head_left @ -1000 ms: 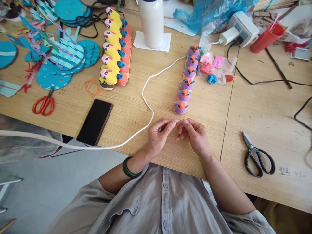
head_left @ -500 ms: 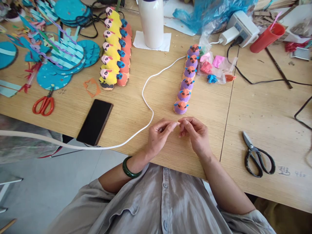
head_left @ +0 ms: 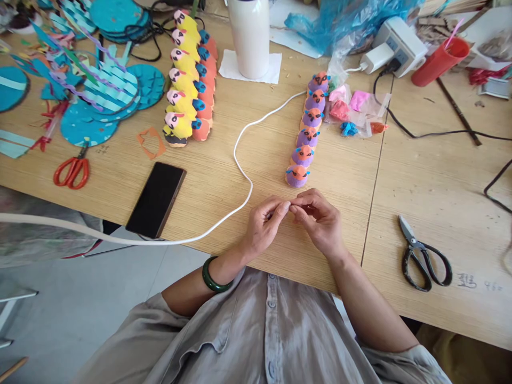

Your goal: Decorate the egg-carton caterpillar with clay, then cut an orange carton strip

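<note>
My left hand [head_left: 264, 221] and my right hand [head_left: 320, 221] meet fingertip to fingertip above the near edge of the table. Both are closed in a pinch, and whatever lies between the fingertips is too small or too hidden to name. Just beyond them stands a row of small purple clay figures [head_left: 303, 156] with orange faces and blue ears. At that row's far end lie clear plastic wraps holding coloured clay lumps [head_left: 340, 110] in pink, red and blue.
Black-handled scissors [head_left: 418, 250] lie at right, red-handled scissors [head_left: 72, 172] at left. A phone [head_left: 156, 200] and a white cable [head_left: 236, 146] are left of my hands. Farther back are yellow clay figures [head_left: 184, 74], a white cup [head_left: 251, 40], a red cup [head_left: 440, 63] and a power strip [head_left: 402, 48].
My fingertips have drawn closer together, and my right thumb has shifted down and left toward my left fingertips. Objects on the table stay where they were.
</note>
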{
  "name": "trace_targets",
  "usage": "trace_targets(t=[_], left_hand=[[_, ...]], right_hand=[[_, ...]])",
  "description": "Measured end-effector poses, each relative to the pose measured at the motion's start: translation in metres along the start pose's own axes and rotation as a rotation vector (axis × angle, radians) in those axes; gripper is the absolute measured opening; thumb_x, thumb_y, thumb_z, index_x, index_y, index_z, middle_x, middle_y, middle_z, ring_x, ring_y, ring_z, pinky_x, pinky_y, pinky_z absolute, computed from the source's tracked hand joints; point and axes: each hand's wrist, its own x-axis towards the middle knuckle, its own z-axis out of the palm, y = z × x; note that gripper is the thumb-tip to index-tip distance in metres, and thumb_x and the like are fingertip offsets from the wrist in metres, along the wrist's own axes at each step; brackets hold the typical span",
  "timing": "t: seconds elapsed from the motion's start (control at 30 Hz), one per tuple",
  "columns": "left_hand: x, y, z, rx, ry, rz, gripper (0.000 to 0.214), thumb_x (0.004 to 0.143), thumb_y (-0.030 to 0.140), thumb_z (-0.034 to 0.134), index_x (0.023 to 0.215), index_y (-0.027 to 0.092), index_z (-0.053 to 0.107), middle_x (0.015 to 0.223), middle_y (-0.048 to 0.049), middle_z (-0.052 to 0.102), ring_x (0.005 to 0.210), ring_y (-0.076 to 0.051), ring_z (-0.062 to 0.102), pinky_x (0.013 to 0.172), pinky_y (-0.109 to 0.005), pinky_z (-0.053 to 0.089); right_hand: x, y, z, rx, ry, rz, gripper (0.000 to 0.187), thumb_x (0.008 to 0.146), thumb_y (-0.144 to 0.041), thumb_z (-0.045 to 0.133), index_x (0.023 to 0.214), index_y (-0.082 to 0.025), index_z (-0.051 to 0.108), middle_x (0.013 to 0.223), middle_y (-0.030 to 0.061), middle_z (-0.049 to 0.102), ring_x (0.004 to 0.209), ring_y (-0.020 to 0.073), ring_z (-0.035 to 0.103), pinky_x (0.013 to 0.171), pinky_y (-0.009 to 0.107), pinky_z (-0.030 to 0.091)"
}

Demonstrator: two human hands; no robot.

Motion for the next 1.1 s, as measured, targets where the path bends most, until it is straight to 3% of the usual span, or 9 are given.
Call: trace_targets(t=[0.1, 0.27, 0.37, 0.5, 0.6, 0.73, 0.9, 1.1], left_hand=[[-0.0003, 0.0014, -0.0009, -0.001, -0.01, -0.026, 0.044, 0.101, 0.05, 0.055, 0.073, 0.018, 0.064, 0.069, 0.0003, 0.05, 0.061, -0.011, 0.044, 0.057, -0.026, 0.038], [-0.0006, 0.0012, -0.0014, 0.002, -0.011, -0.041, 0.043, 0.102, 0.051, 0.055, 0.081, 0.018, 0.074, 0.071, -0.0006, 0.053, 0.062, -0.011, 0.046, 0.056, -0.026, 0.037], [-0.0006, 0.0003, -0.001, 0.019, 0.003, -0.035, 0.041, 0.1, 0.051, 0.058, 0.083, 0.019, 0.076, 0.072, -0.0017, 0.057, 0.065, -0.012, 0.05, 0.056, -0.026, 0.038], [-0.0004, 0.0001, -0.0001, 0.03, 0.022, -0.023, 0.036, 0.098, 0.049, 0.062, 0.083, 0.02, 0.077, 0.075, -0.0027, 0.063, 0.069, -0.013, 0.055, 0.059, -0.025, 0.042], [0.0, 0.0001, 0.0004, 0.024, 0.037, 0.012, 0.027, 0.096, 0.043, 0.067, 0.087, 0.019, 0.077, 0.079, -0.0024, 0.065, 0.072, -0.012, 0.057, 0.063, -0.025, 0.045], [0.0005, 0.0, 0.0007, 0.017, 0.053, 0.053, 0.02, 0.091, 0.039, 0.075, 0.099, 0.02, 0.078, 0.081, -0.0011, 0.063, 0.069, -0.011, 0.054, 0.059, -0.023, 0.043], [0.0008, 0.0001, 0.0009, 0.037, 0.063, 0.089, 0.018, 0.088, 0.036, 0.078, 0.097, 0.02, 0.079, 0.076, 0.0004, 0.061, 0.064, -0.009, 0.05, 0.057, -0.023, 0.041], [-0.0007, 0.0, -0.0017, 0.095, 0.07, 0.144, 0.014, 0.093, 0.033, 0.073, 0.094, 0.021, 0.08, 0.086, -0.0038, 0.074, 0.079, -0.014, 0.065, 0.068, -0.026, 0.051]], right_hand=[[0.0011, -0.0032, 0.0013, 0.051, 0.045, 0.078, 0.03, 0.087, -0.05, 0.077, 0.081, -0.021, 0.071, 0.08, 0.0012, 0.064, 0.064, 0.0121, 0.061, 0.055, 0.025, 0.053], [0.0036, -0.009, 0.0026, 0.116, 0.116, 0.215, 0.048, 0.089, -0.058, 0.07, 0.062, -0.021, 0.057, 0.054, -0.0044, 0.05, 0.045, 0.0087, 0.05, 0.046, 0.024, 0.047], [0.0047, -0.0094, 0.0026, 0.159, 0.152, 0.236, 0.042, 0.084, -0.059, 0.076, 0.071, -0.022, 0.062, 0.056, -0.0047, 0.053, 0.048, 0.0099, 0.052, 0.047, 0.025, 0.051], [0.0048, -0.0077, 0.0022, 0.174, 0.15, 0.246, 0.049, 0.085, -0.06, 0.074, 0.062, -0.022, 0.054, 0.053, -0.0052, 0.047, 0.044, 0.0082, 0.044, 0.043, 0.024, 0.049], [0.0047, -0.0069, 0.0025, 0.174, 0.15, 0.259, 0.045, 0.082, -0.06, 0.077, 0.067, -0.021, 0.059, 0.056, -0.0049, 0.051, 0.046, 0.0083, 0.047, 0.045, 0.024, 0.052], [0.0047, -0.0076, 0.0037, 0.166, 0.105, 0.279, 0.046, 0.082, -0.063, 0.076, 0.068, -0.021, 0.061, 0.056, -0.0045, 0.052, 0.046, 0.0086, 0.05, 0.045, 0.023, 0.051], [0.0036, -0.0083, 0.006, 0.127, 0.071, 0.275, 0.05, 0.078, -0.065, 0.077, 0.065, -0.021, 0.06, 0.053, -0.0049, 0.052, 0.044, 0.0084, 0.049, 0.043, 0.022, 0.048], [0.0031, -0.0094, 0.0051, 0.112, 0.038, 0.284, 0.053, 0.084, -0.066, 0.071, 0.061, -0.02, 0.059, 0.054, -0.0031, 0.054, 0.044, 0.0092, 0.054, 0.044, 0.023, 0.046]])
